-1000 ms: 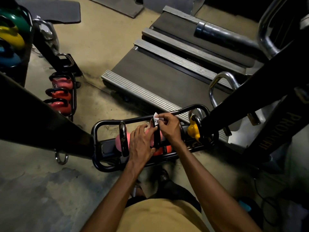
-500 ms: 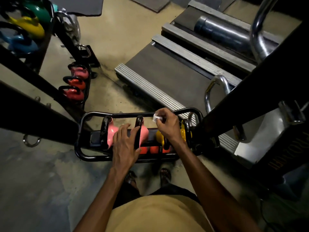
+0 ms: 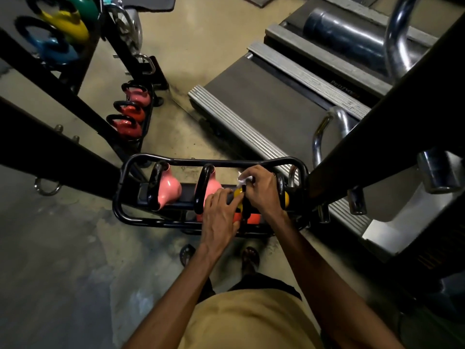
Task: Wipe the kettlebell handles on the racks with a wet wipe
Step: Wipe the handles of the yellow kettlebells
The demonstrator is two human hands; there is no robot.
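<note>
A low black tube rack (image 3: 176, 161) on the floor holds two pink kettlebells (image 3: 169, 190) with black handles, then a yellow kettlebell (image 3: 285, 199) at the right end. My right hand (image 3: 263, 188) pinches a crumpled white wet wipe (image 3: 242, 178) against the black handle (image 3: 245, 197) of another yellow kettlebell. My left hand (image 3: 219, 212) rests flat on that yellow bell just right of the second pink one, fingers together, holding nothing. Orange bells on the lower tier show below my hands.
A second rack (image 3: 130, 114) with pink and red kettlebells stands at the left. Yellow, blue and green bells (image 3: 63, 23) sit on a shelf at top left. A treadmill deck (image 3: 264, 104) lies behind the rack. Black machine beams (image 3: 377, 137) cross on both sides.
Both hands have shifted right along the rack, off the second pink kettlebell and onto the yellow one. The wipe stays in my right hand.
</note>
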